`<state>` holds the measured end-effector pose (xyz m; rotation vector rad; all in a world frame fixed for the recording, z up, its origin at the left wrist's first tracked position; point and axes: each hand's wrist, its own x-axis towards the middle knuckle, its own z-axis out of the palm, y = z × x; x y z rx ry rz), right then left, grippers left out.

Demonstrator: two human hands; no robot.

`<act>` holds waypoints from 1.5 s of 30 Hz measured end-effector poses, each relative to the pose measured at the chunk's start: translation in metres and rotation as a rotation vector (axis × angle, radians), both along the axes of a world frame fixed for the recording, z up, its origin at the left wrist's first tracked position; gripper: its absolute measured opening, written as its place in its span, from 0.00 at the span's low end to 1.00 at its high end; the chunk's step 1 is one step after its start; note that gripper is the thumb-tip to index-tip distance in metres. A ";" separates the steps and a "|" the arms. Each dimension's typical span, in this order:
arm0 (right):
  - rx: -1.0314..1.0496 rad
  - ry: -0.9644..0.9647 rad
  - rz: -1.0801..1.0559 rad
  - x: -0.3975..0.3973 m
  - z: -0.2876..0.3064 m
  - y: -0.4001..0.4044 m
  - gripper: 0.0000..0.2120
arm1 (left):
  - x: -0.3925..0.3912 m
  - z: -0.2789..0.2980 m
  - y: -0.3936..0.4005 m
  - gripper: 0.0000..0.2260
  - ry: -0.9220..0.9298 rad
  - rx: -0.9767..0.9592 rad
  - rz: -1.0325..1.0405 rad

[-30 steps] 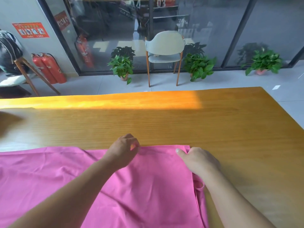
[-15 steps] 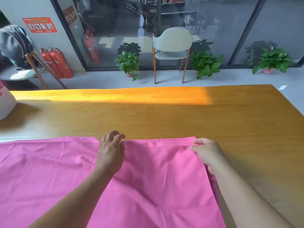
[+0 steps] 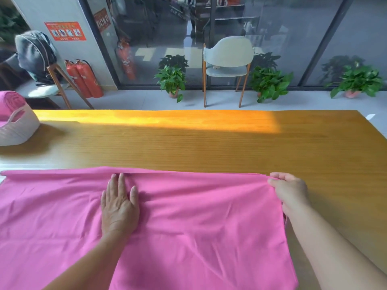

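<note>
Left hand [image 3: 119, 206] flat on pink cloth [image 3: 199, 216] | right hand [image 3: 290, 190] pinches corner

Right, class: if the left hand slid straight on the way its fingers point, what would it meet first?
Likely the folded ridge on the pink cloth, just ahead of the left hand; beyond, bare table.

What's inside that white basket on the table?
A roll of pink cloth sticks up above the rim of the basket. Anything lower down is hidden by the basket's wall, and the picture's left edge cuts part of it off.
</note>
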<state>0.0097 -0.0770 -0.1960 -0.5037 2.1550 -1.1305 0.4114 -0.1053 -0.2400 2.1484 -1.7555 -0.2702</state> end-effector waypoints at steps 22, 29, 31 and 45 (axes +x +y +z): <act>0.000 0.414 0.291 -0.007 -0.002 -0.026 0.04 | 0.028 0.021 -0.089 0.11 -0.168 -0.008 -0.157; 0.128 0.555 0.262 -0.003 -0.013 -0.044 0.04 | 0.012 0.012 -0.094 0.10 -0.151 -0.068 -0.039; 0.184 0.776 0.290 0.003 -0.009 -0.043 0.11 | 0.004 0.016 -0.088 0.12 -0.146 -0.121 -0.016; 0.165 0.972 1.015 0.078 -0.039 -0.012 0.41 | -0.064 -0.001 -0.041 0.41 -0.252 0.132 -0.360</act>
